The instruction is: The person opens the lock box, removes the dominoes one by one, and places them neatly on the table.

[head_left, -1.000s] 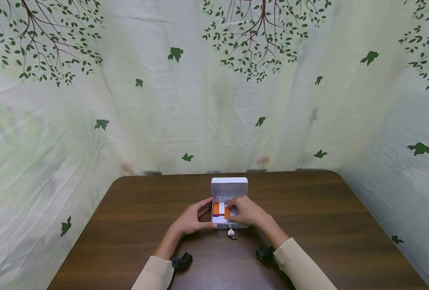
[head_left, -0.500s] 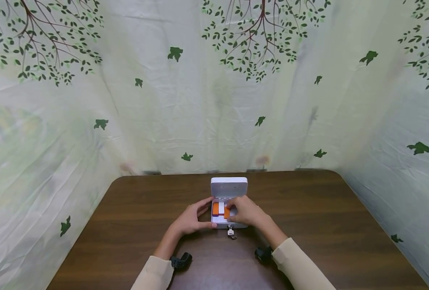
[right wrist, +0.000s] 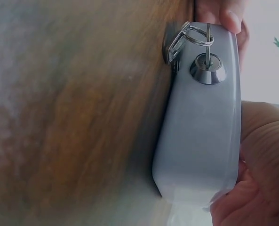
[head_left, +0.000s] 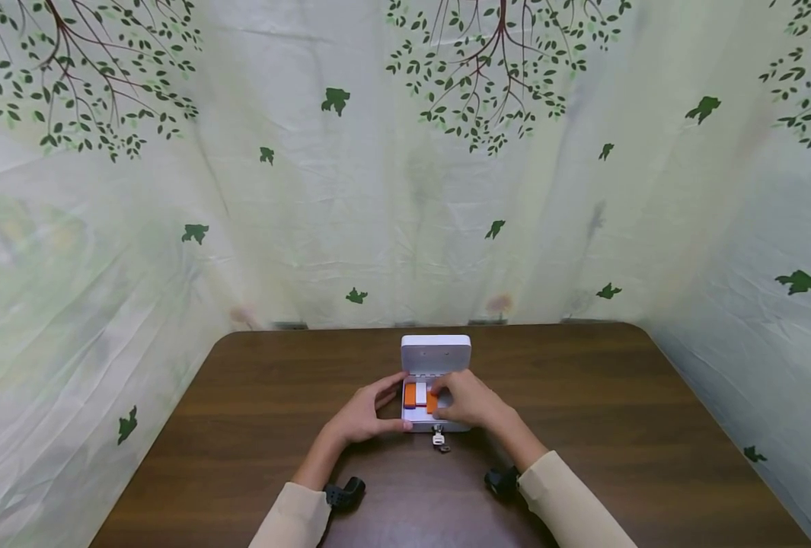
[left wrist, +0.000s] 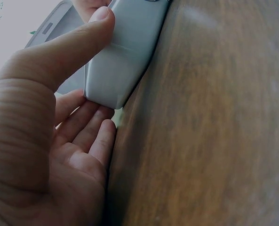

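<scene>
A small white lock box [head_left: 435,355] stands on the table with its hinged lid raised. My left hand [head_left: 360,415] holds the box at its left side, thumb on the front rim and fingers towards the back corner. Inside lie an orange block [head_left: 410,395] and a white block [head_left: 421,393], side by side. Reaching in from the right, my right hand [head_left: 472,399] pinches a second orange block [head_left: 432,402], partly covered by its fingers. A key [right wrist: 208,44] with a ring sits in the front lock [right wrist: 207,70].
The brown wooden table [head_left: 295,365] has rounded far corners. Behind it and at both sides hangs a pale curtain [head_left: 405,190] with printed leaves and branches. A black wrist camera [head_left: 344,495] is strapped to the left wrist, another black camera [head_left: 501,481] to the right.
Both hands, the box and the blocks keep the same places relative to each other. Only the head view shifts very slightly.
</scene>
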The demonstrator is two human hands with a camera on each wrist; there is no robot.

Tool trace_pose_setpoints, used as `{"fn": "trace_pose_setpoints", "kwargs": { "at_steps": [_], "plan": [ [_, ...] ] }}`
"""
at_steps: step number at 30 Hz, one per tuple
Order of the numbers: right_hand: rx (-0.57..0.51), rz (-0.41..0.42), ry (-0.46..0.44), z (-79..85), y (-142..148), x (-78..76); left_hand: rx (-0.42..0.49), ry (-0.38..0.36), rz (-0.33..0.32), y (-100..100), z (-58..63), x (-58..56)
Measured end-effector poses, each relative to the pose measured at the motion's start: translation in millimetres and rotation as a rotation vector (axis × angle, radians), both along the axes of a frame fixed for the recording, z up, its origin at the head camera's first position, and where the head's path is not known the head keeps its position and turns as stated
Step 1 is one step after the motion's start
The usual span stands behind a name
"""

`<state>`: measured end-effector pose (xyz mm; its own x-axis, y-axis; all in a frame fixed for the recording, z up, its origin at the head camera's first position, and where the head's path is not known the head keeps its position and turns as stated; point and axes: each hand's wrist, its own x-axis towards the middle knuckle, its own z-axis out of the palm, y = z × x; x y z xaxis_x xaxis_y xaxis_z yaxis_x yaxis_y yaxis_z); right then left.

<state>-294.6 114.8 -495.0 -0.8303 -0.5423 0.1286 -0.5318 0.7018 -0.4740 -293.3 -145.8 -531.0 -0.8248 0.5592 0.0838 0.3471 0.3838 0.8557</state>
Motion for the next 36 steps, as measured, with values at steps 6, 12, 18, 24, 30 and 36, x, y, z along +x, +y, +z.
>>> {"fn": "trace_pose_setpoints", "kwargs": {
  "at_steps": [6, 12, 18, 24, 30, 36],
  "plan": [
    [-0.012, 0.019, 0.021, 1.4, 1.9, -0.6, -0.004, 0.008, -0.002, -0.8, -0.9, -1.3],
    [-0.033, 0.023, 0.004, 1.5, 4.8, -0.4, 0.000, 0.001, -0.011, -0.8, -1.5, -1.3],
    [-0.060, 0.032, 0.002, 2.5, 6.5, -0.6, -0.003, 0.007, -0.008, -0.6, -0.9, -1.8],
    [-0.084, 0.023, -0.001, 4.4, 9.3, 0.9, -0.001, 0.010, -0.010, -0.1, -1.0, -2.3],
    [-0.067, 0.016, 0.039, 8.0, 13.3, 3.0, 0.013, 0.037, -0.023, 0.2, -1.7, -2.3],
    [-0.046, 0.016, 0.042, 11.2, 17.5, 4.7, -0.001, 0.032, -0.015, 0.5, -1.2, -2.3]
  ]
}}
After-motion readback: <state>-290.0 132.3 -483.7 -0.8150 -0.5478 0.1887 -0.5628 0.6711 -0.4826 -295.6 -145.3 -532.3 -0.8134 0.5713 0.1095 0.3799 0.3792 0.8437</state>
